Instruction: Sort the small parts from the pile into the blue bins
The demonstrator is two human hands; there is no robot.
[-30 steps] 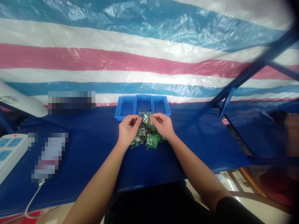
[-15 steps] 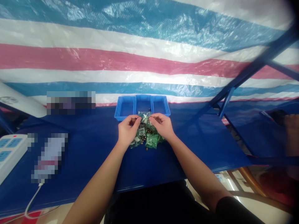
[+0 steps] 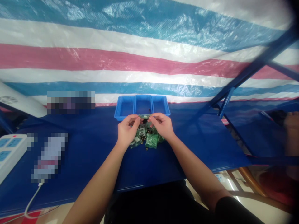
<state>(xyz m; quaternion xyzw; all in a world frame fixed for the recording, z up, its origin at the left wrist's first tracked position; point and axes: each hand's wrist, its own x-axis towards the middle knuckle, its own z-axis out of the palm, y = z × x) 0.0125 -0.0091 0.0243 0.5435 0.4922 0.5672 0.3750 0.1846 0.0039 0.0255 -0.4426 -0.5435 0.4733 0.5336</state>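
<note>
Between my two hands is a small clear plastic bag (image 3: 145, 116), pinched at both ends and now seen nearly edge-on. My left hand (image 3: 128, 129) is closed on its left end, thumb against fingers. On its right end my right hand (image 3: 163, 126) pinches in the same way. Just below the hands lies a pile of small plastic packets (image 3: 141, 132) with dark and brass-coloured pieces among them. A green packet (image 3: 151, 141) sits at the front of the pile. What the held bag contains cannot be made out.
Behind the hands stand three joined blue bins (image 3: 125, 105); a small dark piece (image 3: 149, 109) lies in the middle one. A white power strip (image 3: 11, 152) and a blurred-out device (image 3: 50, 157) with a white cable are at left. Blue metal bars (image 3: 233, 81) rise at right.
The bag between my hands has tipped from facing me to nearly edge-on, uncovering more of the middle bin. Both hands stay almost in place.
</note>
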